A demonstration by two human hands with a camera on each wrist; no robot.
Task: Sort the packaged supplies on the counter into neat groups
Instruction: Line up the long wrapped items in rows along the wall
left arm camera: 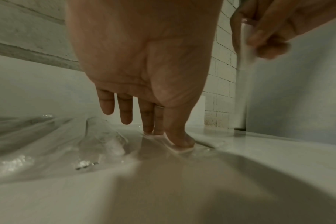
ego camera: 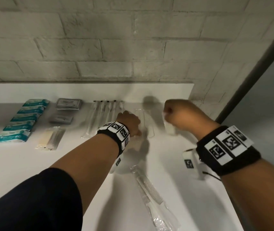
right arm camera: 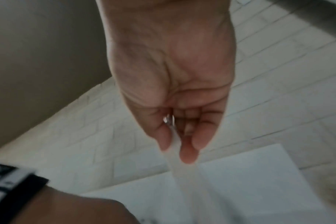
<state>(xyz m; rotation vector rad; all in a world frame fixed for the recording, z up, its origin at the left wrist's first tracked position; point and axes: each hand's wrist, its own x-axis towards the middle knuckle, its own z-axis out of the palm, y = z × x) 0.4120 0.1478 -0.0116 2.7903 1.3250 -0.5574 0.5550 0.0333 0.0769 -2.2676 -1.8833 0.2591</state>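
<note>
My left hand (ego camera: 133,125) reaches to the back of the white counter (ego camera: 171,92). Its straight fingers (left arm camera: 149,127) and thumb press down on a clear-wrapped packet (ego camera: 147,124) lying there. My right hand (ego camera: 168,113) is raised just to the right, curled like a fist, and pinches the top of a pale wrapped packet (ego camera: 170,129) that hangs down from it. In the right wrist view the thumb and fingers (right arm camera: 188,154) clamp that packet (right arm camera: 177,165). Another clear-wrapped comb (ego camera: 150,191) lies on the counter in front, between my arms.
Sorted rows lie along the counter's left part: teal packets (ego camera: 22,120), grey sachets (ego camera: 66,112), yellowish packets (ego camera: 49,139) and long wrapped toothbrushes (ego camera: 99,117). A brick wall (ego camera: 116,47) stands behind. A dark post (ego camera: 249,75) and the counter's right edge bound the right side.
</note>
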